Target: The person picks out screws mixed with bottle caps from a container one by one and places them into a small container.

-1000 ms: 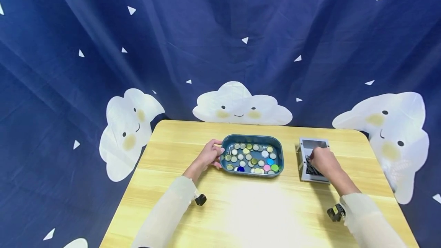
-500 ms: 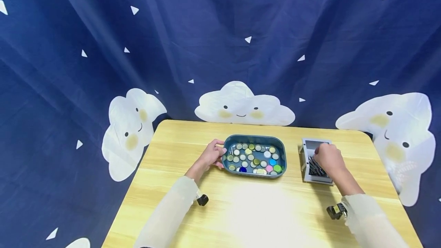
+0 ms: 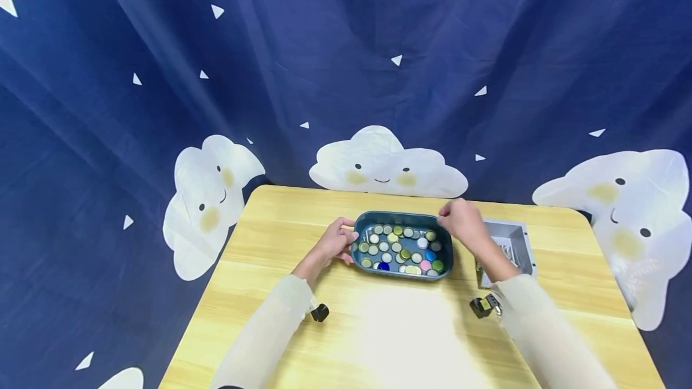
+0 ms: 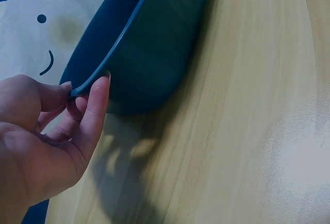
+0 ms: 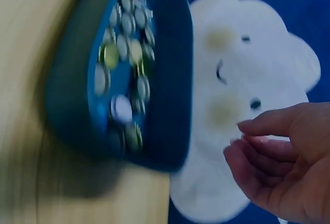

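Observation:
A dark blue oblong tub (image 3: 402,217) holds several small round discs (image 3: 396,247), mostly silver and gold, a few blue, pink or green. My left hand (image 3: 332,244) pinches the tub's left rim, thumb on the edge and fingers against the outer wall, as the left wrist view (image 4: 56,136) shows. Just above the tub's far right corner hovers my right hand (image 3: 462,219). In the right wrist view its fingers (image 5: 242,167) are loosely bent beside the tub, a small gap to the thumb, and I see nothing between them.
Right of the tub stands a grey box (image 3: 530,250), partly covered by my right forearm, with slender metal pieces (image 3: 508,252) inside. Both stand on a wooden table (image 3: 281,215). Behind it hangs a blue curtain (image 3: 357,47) with clouds.
My right hand has left the grey box and moved left to the tub's far right corner. My left hand keeps its grip on the tub's rim. The view has shifted slightly.

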The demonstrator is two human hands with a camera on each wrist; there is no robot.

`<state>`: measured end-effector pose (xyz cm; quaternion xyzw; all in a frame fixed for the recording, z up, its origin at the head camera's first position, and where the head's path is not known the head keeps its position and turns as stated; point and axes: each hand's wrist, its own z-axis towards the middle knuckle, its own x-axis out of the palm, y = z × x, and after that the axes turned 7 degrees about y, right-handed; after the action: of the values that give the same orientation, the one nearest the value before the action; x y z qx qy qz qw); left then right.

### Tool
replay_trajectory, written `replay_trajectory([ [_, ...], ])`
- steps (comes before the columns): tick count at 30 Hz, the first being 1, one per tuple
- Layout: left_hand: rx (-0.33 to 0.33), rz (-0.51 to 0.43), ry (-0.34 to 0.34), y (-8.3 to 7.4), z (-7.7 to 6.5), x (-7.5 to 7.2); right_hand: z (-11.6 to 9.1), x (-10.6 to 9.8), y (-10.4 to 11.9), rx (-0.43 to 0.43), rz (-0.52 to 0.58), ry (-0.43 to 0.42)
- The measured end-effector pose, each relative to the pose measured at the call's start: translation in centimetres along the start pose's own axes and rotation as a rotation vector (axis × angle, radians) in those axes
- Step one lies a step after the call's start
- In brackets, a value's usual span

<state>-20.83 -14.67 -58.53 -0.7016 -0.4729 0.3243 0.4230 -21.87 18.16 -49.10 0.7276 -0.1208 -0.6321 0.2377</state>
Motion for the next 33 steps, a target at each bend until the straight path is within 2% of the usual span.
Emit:
replay_trajectory([
  [3, 0.0, -0.006, 0.003, 0.0, 0.1, 0.0, 1.1, 1.7, 1.7, 0.029, 0.108, 0.096],
  [6, 0.001, -0.014, -0.002, 0.0, -0.1, 0.0, 2.2, 3.9, 3.4, 0.07, 0.267, 0.2],
  [10, 0.001, -0.022, -0.002, -0.1, -0.3, 0.1, 3.4, 6.7, 5.0, 0.096, 0.392, 0.266],
  [16, 0.012, -0.025, 0.005, 0.0, -0.2, 0.0, 5.0, 9.7, 6.7, 0.057, 0.341, 0.289],
  [23, 0.039, -0.046, 0.021, 0.0, -0.1, -0.2, 6.7, 11.9, 7.8, 0.06, 0.265, 0.315],
  [33, 0.035, -0.037, 0.024, 0.1, 0.0, -0.3, 7.9, 14.8, 8.2, 0.01, 0.107, 0.273],
])
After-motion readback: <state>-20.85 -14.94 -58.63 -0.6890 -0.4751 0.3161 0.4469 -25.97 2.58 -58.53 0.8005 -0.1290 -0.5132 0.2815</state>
